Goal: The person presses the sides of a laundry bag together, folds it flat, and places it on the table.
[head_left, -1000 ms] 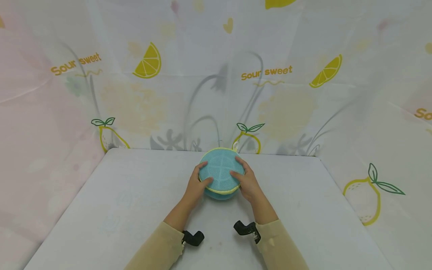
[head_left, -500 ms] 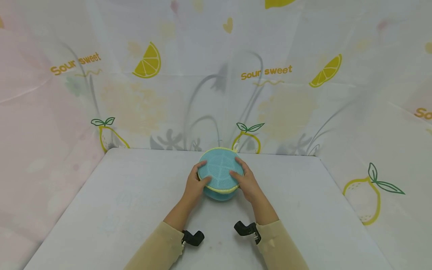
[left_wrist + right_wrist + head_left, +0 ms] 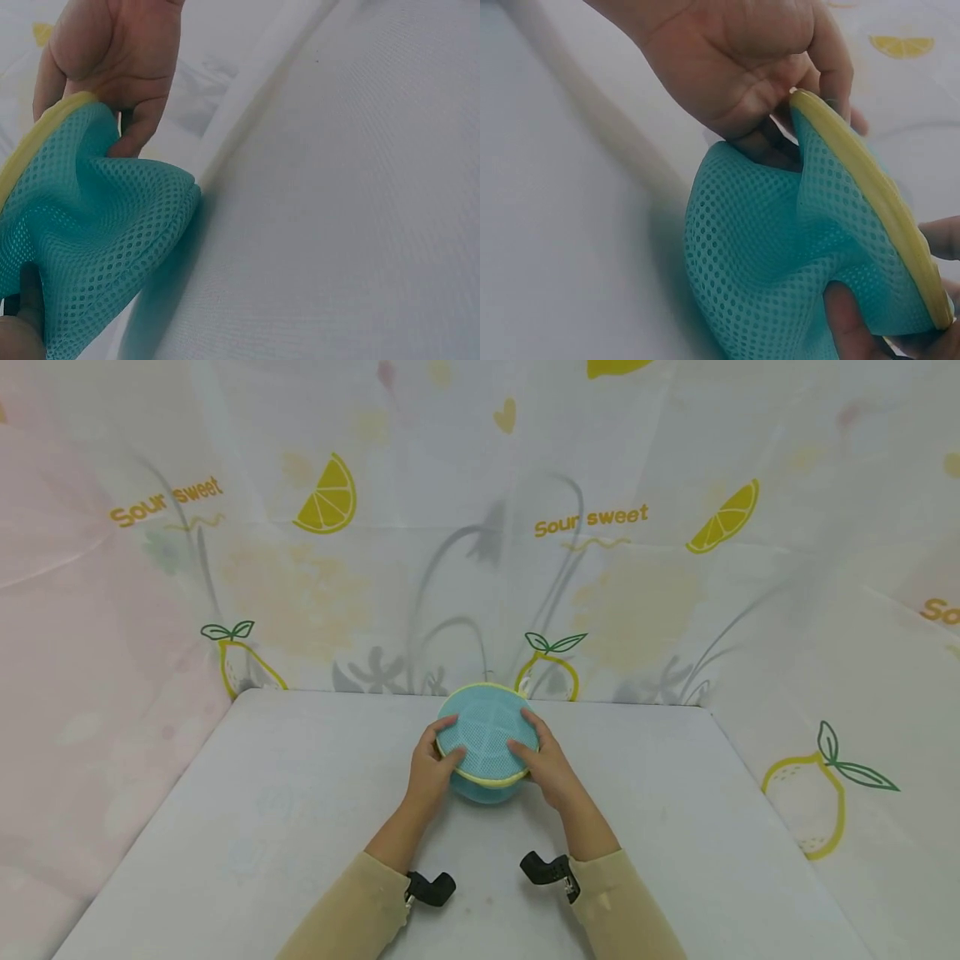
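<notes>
Head cam: blue mesh pouch (image 3: 487, 731) w/ yellow trim (image 3: 487, 783) is between both hands near the far end of the bench (image 3: 300, 827), left grip (image 3: 431, 772) & right grip (image 3: 553, 772) each clamped on its own side. IMO main risk is slippage: it looks floppy and it's only held at the sides, so an uneven pull could skew it or pop it loose. Arms reach fwd and angle in toward it, thumbs lower on the face, another finger higher up each side. L wrist cam: mesh wall's buckled inward, prob from the squeeze, so pressing harder could crumple it more, tbh. One palm's facing the cam. R wrist cam: deep fold w/ a digit poked into it, might snag. Can't tell if the bottom's touching down.
</notes>
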`<state>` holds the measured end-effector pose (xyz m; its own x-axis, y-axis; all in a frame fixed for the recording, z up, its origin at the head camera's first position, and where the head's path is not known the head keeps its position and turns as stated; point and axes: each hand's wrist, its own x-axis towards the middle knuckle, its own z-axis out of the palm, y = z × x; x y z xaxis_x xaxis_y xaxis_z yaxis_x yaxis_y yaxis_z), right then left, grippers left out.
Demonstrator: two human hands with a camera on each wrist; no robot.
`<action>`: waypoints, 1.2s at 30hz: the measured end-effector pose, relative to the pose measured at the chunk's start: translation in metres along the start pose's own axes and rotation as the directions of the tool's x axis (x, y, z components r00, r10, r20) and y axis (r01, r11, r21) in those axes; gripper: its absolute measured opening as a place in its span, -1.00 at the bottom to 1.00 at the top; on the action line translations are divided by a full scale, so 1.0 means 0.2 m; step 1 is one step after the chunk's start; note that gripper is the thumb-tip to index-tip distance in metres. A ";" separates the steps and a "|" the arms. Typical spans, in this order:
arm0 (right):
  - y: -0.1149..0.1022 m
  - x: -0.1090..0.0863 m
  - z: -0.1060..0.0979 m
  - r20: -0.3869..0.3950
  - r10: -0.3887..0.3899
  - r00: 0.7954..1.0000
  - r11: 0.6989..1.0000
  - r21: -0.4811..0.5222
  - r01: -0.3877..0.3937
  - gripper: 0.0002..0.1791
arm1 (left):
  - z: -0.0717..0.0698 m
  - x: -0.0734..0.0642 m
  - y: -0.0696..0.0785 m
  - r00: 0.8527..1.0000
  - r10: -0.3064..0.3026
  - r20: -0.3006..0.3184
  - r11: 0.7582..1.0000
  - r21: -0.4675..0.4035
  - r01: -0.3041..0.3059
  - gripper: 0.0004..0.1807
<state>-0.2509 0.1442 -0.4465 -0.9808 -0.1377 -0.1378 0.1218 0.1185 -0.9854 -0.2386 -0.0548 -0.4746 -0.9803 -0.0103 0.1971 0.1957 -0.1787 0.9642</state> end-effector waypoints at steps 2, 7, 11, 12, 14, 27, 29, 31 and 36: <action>0.00 0.00 0.00 0.005 0.001 1.000 1.000 -0.002 -0.001 -0.22 | 0.00 0.00 0.00 1.000 0.008 -0.008 1.000 -0.005 -0.008 -0.42; 0.00 0.00 0.00 0.020 0.000 1.000 1.000 -0.028 0.000 -0.22 | 0.00 -0.01 0.01 0.999 0.030 -0.027 0.999 -0.021 -0.030 -0.44; 0.00 -0.01 0.00 0.031 -0.002 1.000 0.999 -0.036 0.003 -0.22 | 0.00 -0.01 0.01 0.998 0.044 -0.032 0.999 -0.026 -0.045 -0.44; 0.00 -0.01 0.00 0.033 -0.001 0.999 0.999 -0.037 0.003 -0.22 | 0.00 -0.01 0.01 0.998 0.048 -0.033 0.999 -0.024 -0.049 -0.45; 0.00 -0.01 0.00 0.038 -0.004 0.999 0.999 -0.040 0.006 -0.22 | 0.00 -0.01 0.01 0.998 0.056 -0.032 0.998 -0.022 -0.056 -0.45; 0.01 0.00 0.03 -0.014 0.019 1.000 0.993 0.121 -0.017 -0.23 | 0.01 -0.02 -0.01 1.000 0.010 0.028 1.000 -0.001 -0.010 -0.41; 0.01 0.00 0.03 -0.029 0.014 0.999 0.988 0.157 -0.009 -0.23 | 0.01 -0.02 -0.02 0.999 0.001 0.034 1.000 0.010 -0.001 -0.41; 0.01 0.00 0.03 -0.039 0.006 0.999 0.982 0.187 0.002 -0.22 | 0.01 -0.02 -0.02 0.999 -0.005 0.036 1.000 0.017 0.005 -0.41; 0.01 0.00 0.04 -0.056 -0.016 0.998 0.970 0.240 0.029 -0.20 | 0.02 -0.03 -0.03 0.999 -0.020 0.034 0.999 0.043 0.018 -0.41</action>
<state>-0.2499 0.1373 -0.4492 -0.9896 -0.0843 -0.1167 0.1267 -0.1247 -0.9841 -0.2345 -0.0494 -0.4815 -0.9826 0.0268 0.1838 0.1786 -0.1361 0.9745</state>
